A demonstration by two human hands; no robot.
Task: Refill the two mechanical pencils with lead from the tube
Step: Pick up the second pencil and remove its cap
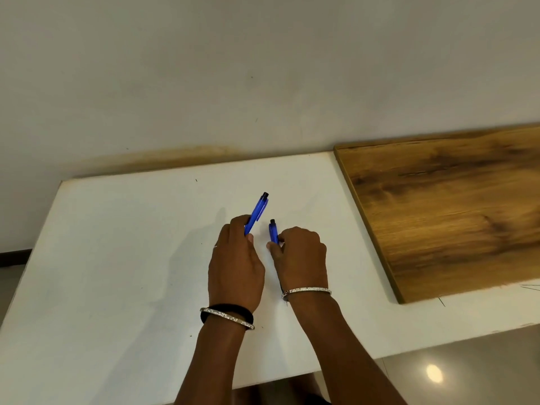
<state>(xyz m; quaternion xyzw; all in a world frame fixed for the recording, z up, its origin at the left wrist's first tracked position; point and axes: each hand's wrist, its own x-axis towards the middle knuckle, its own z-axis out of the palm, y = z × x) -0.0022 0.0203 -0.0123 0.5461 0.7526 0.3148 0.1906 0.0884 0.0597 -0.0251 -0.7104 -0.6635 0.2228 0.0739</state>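
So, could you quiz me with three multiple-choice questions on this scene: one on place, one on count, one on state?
1. Where is the wooden board?
A. At the table's right
B. At its left
C. On the floor

2. How many blue pencils show?
A. One
B. Two
C. Four

3. What is the left hand doing?
A. Lying flat and empty
B. Gripping a pencil
C. Pointing at the wall

Answers: 1 A, it lies on the white table to the right. 2 B, the left pencil and the right pencil, held by the right hand. 3 B, its fingers close round the barrel.
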